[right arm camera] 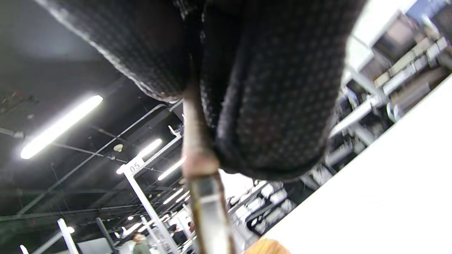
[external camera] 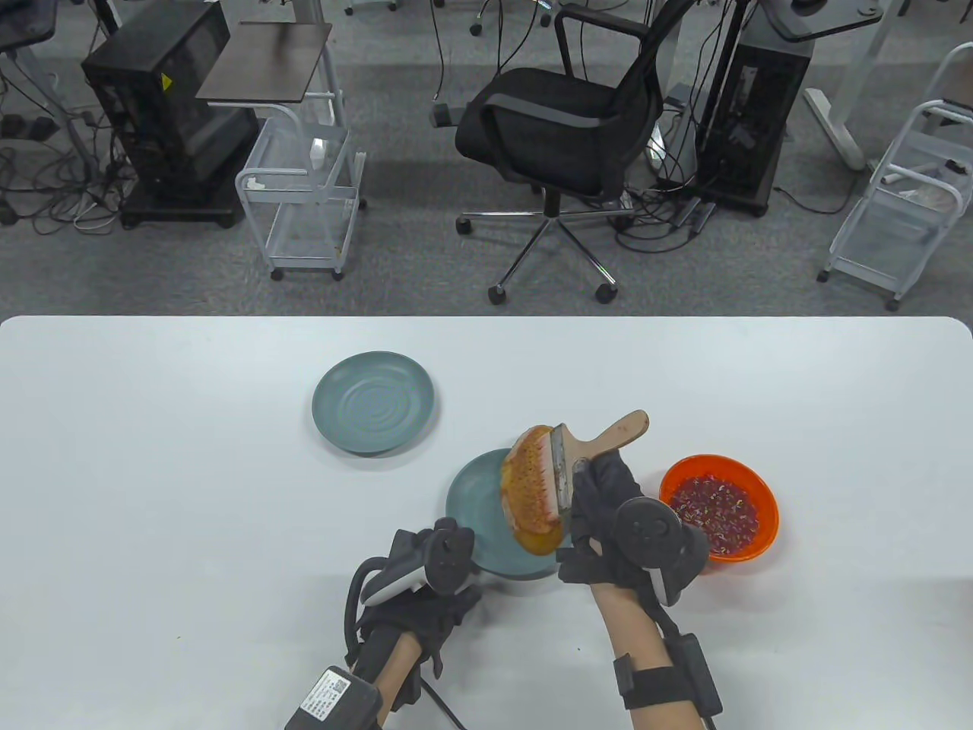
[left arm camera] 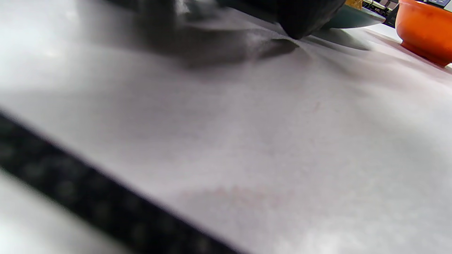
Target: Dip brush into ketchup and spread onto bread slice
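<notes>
My right hand (external camera: 608,509) grips the wooden handle (external camera: 619,430) of a flat brush. Its metal ferrule (external camera: 562,471) and bristles lie against the bread slice (external camera: 532,494), which is smeared orange-red and sits tilted over the near teal plate (external camera: 475,509). In the right wrist view my gloved fingers (right arm camera: 268,106) wrap the handle (right arm camera: 192,141), with the bread's edge (right arm camera: 266,249) at the bottom. The orange bowl of ketchup (external camera: 718,509) stands just right of my right hand. My left hand (external camera: 429,574) rests on the table at the plate's near-left rim, holding nothing; a fingertip (left arm camera: 300,21) touches the table.
A second, empty teal plate (external camera: 372,403) stands to the far left of the near plate. The left wrist view shows the near plate (left arm camera: 349,19) and the orange bowl (left arm camera: 427,28) low across the white table (external camera: 190,494). An office chair and carts stand beyond the table's far edge.
</notes>
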### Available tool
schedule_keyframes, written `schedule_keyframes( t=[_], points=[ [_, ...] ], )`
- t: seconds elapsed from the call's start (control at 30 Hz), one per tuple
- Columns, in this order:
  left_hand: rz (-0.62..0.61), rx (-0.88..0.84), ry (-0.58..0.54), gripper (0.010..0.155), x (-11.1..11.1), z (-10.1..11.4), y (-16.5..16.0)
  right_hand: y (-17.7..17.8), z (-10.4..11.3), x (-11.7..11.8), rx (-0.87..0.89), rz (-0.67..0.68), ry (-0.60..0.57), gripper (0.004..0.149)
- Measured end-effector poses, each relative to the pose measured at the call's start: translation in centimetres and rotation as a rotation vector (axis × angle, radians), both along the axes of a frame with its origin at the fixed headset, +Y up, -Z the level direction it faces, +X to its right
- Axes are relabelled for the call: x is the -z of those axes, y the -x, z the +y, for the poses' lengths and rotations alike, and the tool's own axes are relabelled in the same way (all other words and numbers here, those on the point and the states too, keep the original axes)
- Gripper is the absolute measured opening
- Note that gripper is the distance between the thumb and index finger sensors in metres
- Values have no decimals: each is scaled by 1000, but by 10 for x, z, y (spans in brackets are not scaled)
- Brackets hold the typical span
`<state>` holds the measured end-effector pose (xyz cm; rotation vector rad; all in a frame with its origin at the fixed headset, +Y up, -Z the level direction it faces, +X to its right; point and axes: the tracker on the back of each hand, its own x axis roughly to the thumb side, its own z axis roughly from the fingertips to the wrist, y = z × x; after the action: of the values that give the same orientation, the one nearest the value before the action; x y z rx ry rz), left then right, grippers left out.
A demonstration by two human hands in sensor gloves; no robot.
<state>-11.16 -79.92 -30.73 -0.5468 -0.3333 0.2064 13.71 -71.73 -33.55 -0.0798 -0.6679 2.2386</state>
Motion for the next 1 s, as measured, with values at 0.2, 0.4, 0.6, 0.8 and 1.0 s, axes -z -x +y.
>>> schedule_keyframes(
  t=[0.2, 0.4, 0.6, 0.8, 1.0],
  points=[
    [0, -17, 4, 71, 0, 0, 2, 9, -6, 4, -18, 0, 52, 47],
    [0, 0, 4, 72, 0, 0, 0, -12, 6, -2, -133, -141, -13, 47],
    [0, -10, 4, 71, 0, 0, 1, 6, -8, 2, 119, -3, 74, 47],
    [-1, -9, 4, 71, 0, 0, 1, -1, -12, 5, 22, -37, 77, 47],
    [-2, -3, 1, 71, 0, 0, 1, -29, 2, 1, -45, -144, -12, 47]
  ],
)
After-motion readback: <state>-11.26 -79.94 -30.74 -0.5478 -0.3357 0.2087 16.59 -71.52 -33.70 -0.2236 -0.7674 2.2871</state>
